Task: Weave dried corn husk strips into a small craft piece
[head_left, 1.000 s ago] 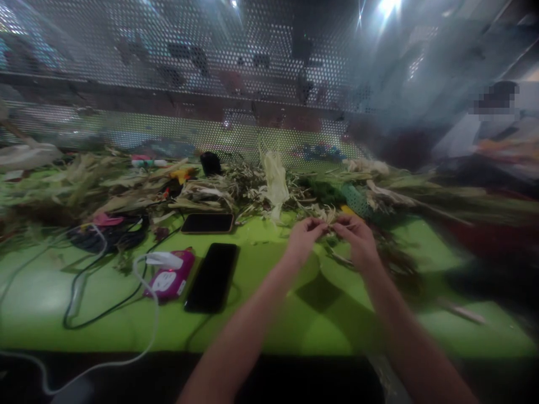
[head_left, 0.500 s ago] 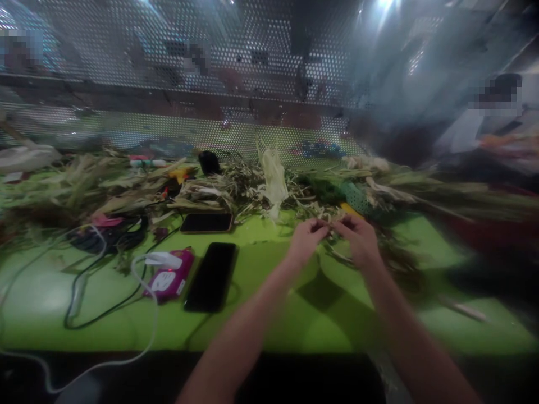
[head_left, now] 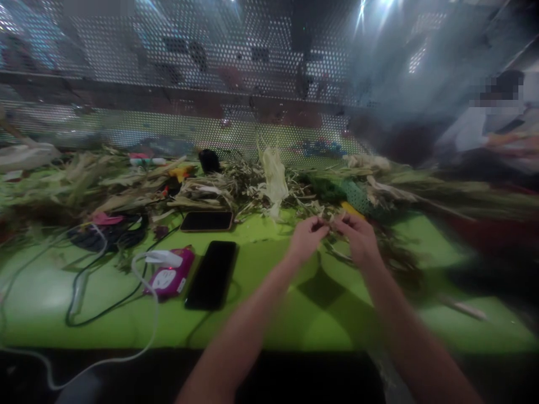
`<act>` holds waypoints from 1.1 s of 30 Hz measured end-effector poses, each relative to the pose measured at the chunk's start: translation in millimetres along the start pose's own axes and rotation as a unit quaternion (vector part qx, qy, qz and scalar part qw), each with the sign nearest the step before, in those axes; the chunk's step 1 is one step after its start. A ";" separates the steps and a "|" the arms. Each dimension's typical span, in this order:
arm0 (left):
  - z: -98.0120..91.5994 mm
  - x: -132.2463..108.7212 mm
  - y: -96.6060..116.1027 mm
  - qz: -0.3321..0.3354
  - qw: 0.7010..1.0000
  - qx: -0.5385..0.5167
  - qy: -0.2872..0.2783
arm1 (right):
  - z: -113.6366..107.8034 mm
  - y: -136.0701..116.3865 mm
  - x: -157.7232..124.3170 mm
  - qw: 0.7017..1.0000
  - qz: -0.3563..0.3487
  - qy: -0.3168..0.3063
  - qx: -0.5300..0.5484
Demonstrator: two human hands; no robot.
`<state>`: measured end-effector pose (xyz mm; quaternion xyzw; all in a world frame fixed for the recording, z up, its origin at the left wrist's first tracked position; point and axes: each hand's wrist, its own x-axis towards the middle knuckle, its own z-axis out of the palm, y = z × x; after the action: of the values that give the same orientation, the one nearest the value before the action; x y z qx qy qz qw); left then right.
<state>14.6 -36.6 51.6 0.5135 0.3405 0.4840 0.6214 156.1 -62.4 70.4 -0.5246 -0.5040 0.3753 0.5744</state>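
My left hand [head_left: 310, 238] and my right hand [head_left: 357, 235] meet above the green table [head_left: 261, 314], fingertips nearly touching. Both are closed in a pinch on a small pale piece of dried plant, mostly hidden by the fingers and blurred. Below the fingers, a thin curved dry strand [head_left: 339, 255] lies on the table. Just beyond stands an upright pale dried husk [head_left: 274, 177] amid dry plant scraps [head_left: 305, 193]. Behind my right hand are a yellow stick-like thing [head_left: 351, 210] and a green mesh piece [head_left: 356, 193].
Left of my arms lie a black phone [head_left: 211, 275], a second phone [head_left: 206, 221] and a magenta box [head_left: 170, 278] with a white cable [head_left: 155, 331]. Dried leaves [head_left: 84, 174] pile along a perforated metal screen [head_left: 236, 129]. A person [head_left: 484, 123] is at the far right.
Both hands stay in nearly the same place, still pinched together. Only slight finger movement and a small shift of the view show.
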 end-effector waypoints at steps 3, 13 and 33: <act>-0.2 -2.0 0.6 -0.008 0.999 -0.018 0.027 | -1.3 -0.1 -0.9 1.000 0.011 -0.014 -0.013; -5.8 5.5 -3.6 0.024 0.993 0.089 -0.069 | -2.0 4.6 2.1 1.000 0.000 -0.007 -0.017; -9.6 6.1 -6.7 0.024 0.998 0.063 -0.006 | -2.7 4.8 4.3 0.996 0.052 -0.005 0.073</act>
<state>9.2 -27.9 43.3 0.5626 0.3545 0.4734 0.5776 160.2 -58.0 66.6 -0.5052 -0.4499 0.4428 0.5884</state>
